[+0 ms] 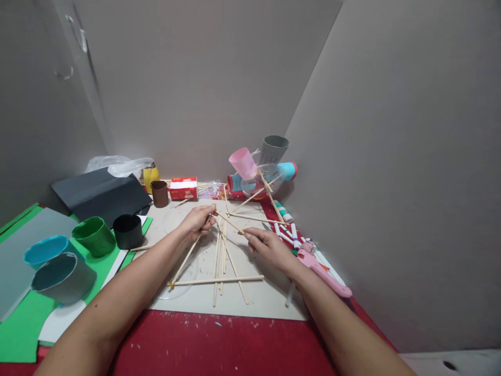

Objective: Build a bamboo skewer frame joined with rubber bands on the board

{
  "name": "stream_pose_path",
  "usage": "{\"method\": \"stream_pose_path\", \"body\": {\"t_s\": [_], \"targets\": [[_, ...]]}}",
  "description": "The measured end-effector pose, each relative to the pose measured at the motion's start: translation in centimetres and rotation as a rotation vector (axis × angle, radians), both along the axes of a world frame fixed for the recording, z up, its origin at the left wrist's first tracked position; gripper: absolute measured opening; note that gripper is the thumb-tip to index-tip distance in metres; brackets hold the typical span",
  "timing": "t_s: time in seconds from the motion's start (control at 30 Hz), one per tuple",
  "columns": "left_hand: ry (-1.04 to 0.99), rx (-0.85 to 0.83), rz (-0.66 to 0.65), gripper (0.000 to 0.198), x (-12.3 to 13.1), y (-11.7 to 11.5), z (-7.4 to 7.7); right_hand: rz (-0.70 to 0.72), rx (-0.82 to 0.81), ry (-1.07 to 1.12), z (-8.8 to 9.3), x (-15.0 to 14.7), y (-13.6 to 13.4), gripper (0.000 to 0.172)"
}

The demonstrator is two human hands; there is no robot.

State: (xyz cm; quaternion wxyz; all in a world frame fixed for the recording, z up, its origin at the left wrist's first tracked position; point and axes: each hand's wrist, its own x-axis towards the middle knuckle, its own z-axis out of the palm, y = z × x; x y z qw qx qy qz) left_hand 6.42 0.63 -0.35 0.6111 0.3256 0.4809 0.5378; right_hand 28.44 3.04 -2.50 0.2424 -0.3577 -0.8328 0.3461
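Over the pale board (287, 300), my left hand (199, 222) pinches one end of a thin wooden stick (230, 222). Its other end is between the fingertips of my right hand (268, 245). Below my left hand, a second stick (186, 265) slants down to a corner with an amber blob (171, 284). From that corner a bottom stick (223, 281) runs right, across several loose sticks (234, 255). Whether the slanted stick is gripped too is hidden by my fingers. Behind my hands is a frame of joined sticks (256, 218).
A pink glue gun (323, 271) and markers (294, 236) lie at the right. Foam cups in green (94, 237), black (128, 232) and grey (64, 279) stand left. A red-and-white packet (183, 188), pink cup (243, 163) and blue roll (287, 171) sit near the wall.
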Motion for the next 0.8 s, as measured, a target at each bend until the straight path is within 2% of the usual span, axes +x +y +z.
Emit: {"method": "stream_pose_path", "body": {"t_s": [0.07,0.17,0.23,0.37,0.43,0.6,0.8], "targets": [[-0.016,-0.013,0.029,0.024,-0.2,0.2,-0.1,-0.054,0.085,-0.006,-0.1,0.0,0.0,0.033],[-0.036,-0.033,0.087,0.025,-0.9,0.7,-0.3,-0.150,0.359,0.016,-0.1,0.1,-0.3,0.031],[-0.042,-0.042,0.137,0.026,-1.5,1.0,-0.5,-0.121,0.479,0.001,0.1,0.0,-1.0,0.026],[-0.042,-0.077,0.223,0.025,-2.6,1.7,-0.9,0.147,0.349,-0.256,1.2,-0.2,-2.7,0.015],[-0.044,-0.101,0.246,0.023,-3.0,1.9,-1.1,0.234,0.280,-0.417,1.7,-0.3,-3.4,0.008],[-0.042,-0.144,0.279,0.016,-4.1,2.1,-1.3,0.268,0.218,-0.556,1.9,0.0,-3.4,0.005],[0.022,-0.164,0.333,0.010,-5.8,2.5,-2.0,0.306,0.140,-0.586,2.0,0.4,-3.0,0.015]]}}
